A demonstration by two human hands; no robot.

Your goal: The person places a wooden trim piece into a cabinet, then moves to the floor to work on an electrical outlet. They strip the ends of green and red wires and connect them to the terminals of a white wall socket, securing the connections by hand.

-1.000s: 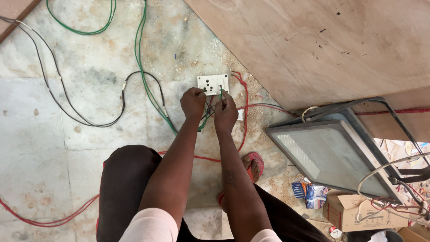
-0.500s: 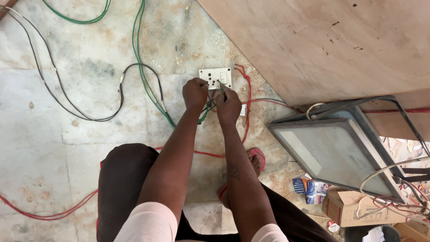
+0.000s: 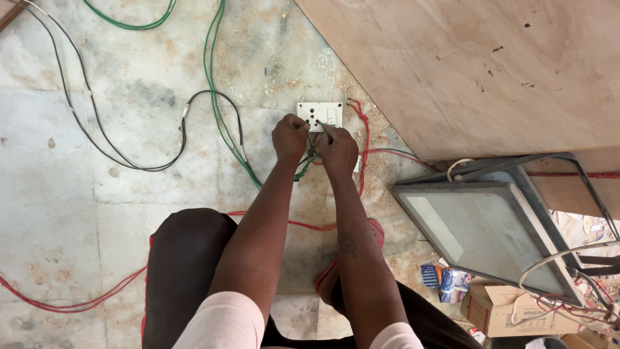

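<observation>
Barely shifted, both hands grip wires closed at the switch plate.

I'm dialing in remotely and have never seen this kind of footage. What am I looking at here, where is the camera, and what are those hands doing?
There is no machine here: the view comes from a camera worn on a person's head, looking down at their own two bare arms and the stone floor. The left hand and right hand meet just below a white switch-and-socket plate lying on the floor. Both pinch thin green wires there; whether a tool is in either grip is too small to tell. Around them run a long green cable, a black cable and red wires. To the right lie a plywood sheet, a flat floodlight and a cardboard box.
</observation>
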